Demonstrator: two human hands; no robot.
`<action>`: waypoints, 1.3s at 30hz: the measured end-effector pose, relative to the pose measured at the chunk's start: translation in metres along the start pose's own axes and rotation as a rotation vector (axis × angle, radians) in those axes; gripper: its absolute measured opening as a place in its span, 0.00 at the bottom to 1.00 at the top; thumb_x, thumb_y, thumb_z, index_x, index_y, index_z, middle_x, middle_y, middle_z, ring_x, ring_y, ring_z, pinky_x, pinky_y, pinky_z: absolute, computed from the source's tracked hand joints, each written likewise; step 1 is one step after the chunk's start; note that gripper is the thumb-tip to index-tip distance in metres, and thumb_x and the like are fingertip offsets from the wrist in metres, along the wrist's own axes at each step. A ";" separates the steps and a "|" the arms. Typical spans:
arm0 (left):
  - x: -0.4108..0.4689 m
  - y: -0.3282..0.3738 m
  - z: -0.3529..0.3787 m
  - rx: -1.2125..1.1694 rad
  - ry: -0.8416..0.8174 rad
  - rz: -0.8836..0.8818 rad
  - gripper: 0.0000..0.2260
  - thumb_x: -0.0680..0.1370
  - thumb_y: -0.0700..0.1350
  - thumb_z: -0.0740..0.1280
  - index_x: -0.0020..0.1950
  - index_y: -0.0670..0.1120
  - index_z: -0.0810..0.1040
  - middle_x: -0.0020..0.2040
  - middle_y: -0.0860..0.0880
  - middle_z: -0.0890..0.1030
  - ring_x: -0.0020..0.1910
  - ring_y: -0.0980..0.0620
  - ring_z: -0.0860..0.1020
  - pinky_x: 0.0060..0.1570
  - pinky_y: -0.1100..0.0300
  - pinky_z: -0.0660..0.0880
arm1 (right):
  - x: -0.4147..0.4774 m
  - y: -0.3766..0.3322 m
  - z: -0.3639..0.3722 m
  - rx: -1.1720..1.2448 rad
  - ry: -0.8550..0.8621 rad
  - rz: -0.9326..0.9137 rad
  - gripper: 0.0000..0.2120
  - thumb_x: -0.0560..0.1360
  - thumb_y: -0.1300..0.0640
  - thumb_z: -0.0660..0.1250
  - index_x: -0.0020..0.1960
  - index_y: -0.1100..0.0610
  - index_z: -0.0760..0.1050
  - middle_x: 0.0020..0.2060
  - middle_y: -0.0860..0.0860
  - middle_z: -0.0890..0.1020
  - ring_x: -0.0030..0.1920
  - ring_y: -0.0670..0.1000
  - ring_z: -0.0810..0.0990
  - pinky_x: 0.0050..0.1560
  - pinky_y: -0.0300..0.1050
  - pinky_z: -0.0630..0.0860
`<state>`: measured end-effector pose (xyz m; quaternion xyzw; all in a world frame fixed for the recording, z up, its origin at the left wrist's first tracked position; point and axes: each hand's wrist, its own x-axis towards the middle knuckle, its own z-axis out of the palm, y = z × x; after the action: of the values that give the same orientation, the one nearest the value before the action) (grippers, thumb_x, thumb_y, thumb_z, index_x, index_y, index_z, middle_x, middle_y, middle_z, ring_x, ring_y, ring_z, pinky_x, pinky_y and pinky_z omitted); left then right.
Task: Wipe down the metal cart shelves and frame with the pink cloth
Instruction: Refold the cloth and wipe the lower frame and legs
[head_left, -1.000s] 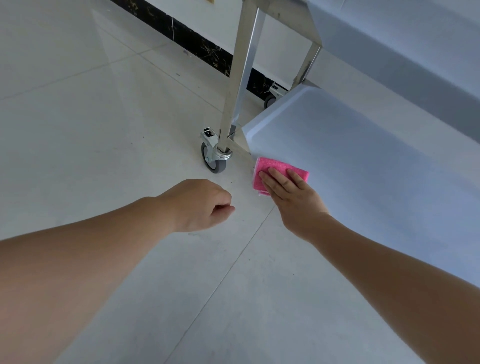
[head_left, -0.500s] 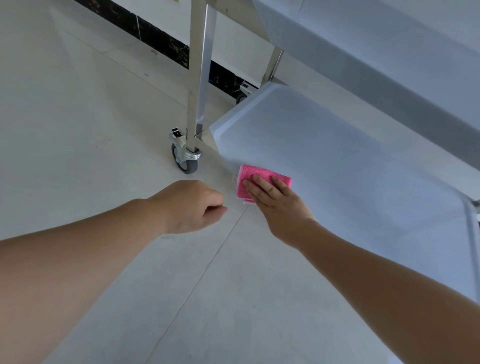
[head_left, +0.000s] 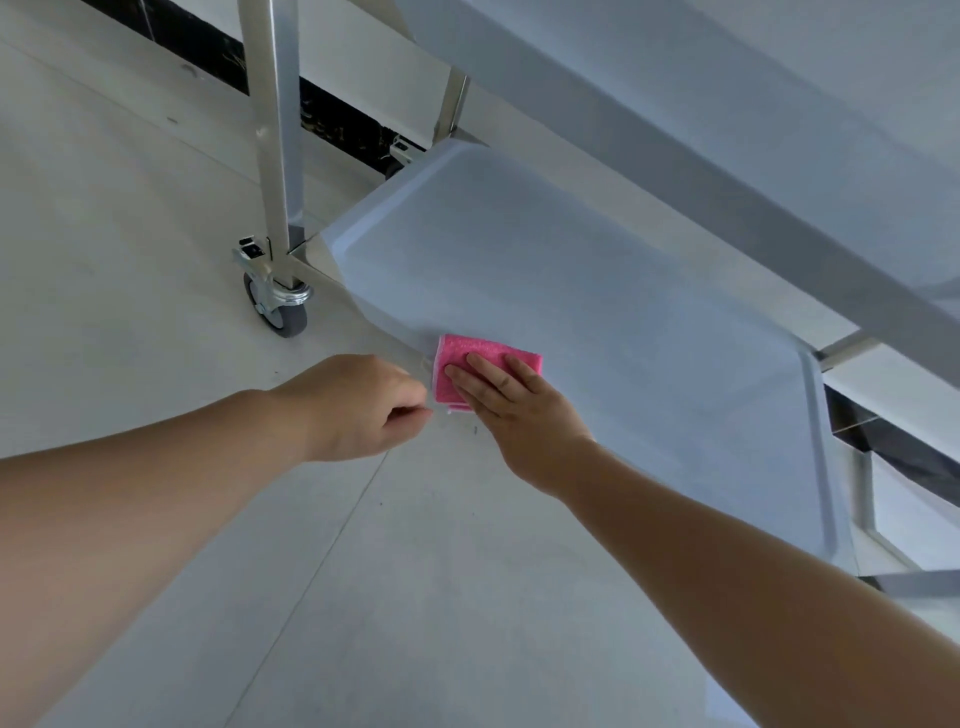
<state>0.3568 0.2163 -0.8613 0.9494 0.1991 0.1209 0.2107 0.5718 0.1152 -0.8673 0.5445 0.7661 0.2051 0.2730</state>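
While our right hand (head_left: 511, 402) presses the pink cloth (head_left: 488, 358) flat-fingered on the bottom cart shelf (head_left: 571, 280), our left hand (head_left: 358, 405) is an empty fist beside it.

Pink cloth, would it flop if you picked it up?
Probably floppy: the pink cloth looks folded in soft layers. Likely light too, lying thin under the right hand and its flat fingers. It may slide easily on the smooth lower shelf.

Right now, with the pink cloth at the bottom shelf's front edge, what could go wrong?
The pink cloth hangs partly over the front edge of the bottom shelf, pressed only by the flat right hand, so it may slip to the floor. The cart stands on a caster; a push might roll it.
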 end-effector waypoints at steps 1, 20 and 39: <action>0.002 0.001 0.001 0.005 -0.001 0.009 0.17 0.76 0.55 0.57 0.30 0.49 0.61 0.27 0.52 0.66 0.28 0.54 0.65 0.29 0.58 0.61 | -0.001 0.000 0.000 -0.004 -0.008 0.001 0.29 0.73 0.54 0.52 0.75 0.54 0.61 0.76 0.47 0.58 0.76 0.52 0.55 0.74 0.52 0.51; 0.024 0.009 0.019 0.013 -0.020 0.071 0.15 0.71 0.58 0.51 0.28 0.52 0.58 0.26 0.52 0.66 0.26 0.53 0.65 0.29 0.58 0.65 | -0.059 0.015 0.037 0.017 0.157 -0.007 0.26 0.74 0.58 0.52 0.71 0.57 0.68 0.74 0.49 0.66 0.74 0.54 0.57 0.72 0.53 0.55; 0.054 0.041 0.034 0.035 -0.028 0.130 0.16 0.71 0.59 0.50 0.29 0.50 0.61 0.26 0.51 0.68 0.28 0.49 0.67 0.30 0.57 0.66 | -0.120 0.029 0.057 0.197 0.269 0.022 0.23 0.74 0.62 0.52 0.66 0.59 0.75 0.69 0.56 0.72 0.69 0.59 0.71 0.68 0.57 0.68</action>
<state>0.4288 0.1928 -0.8652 0.9654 0.1363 0.1174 0.1886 0.6604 0.0121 -0.8698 0.5444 0.8062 0.2030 0.1112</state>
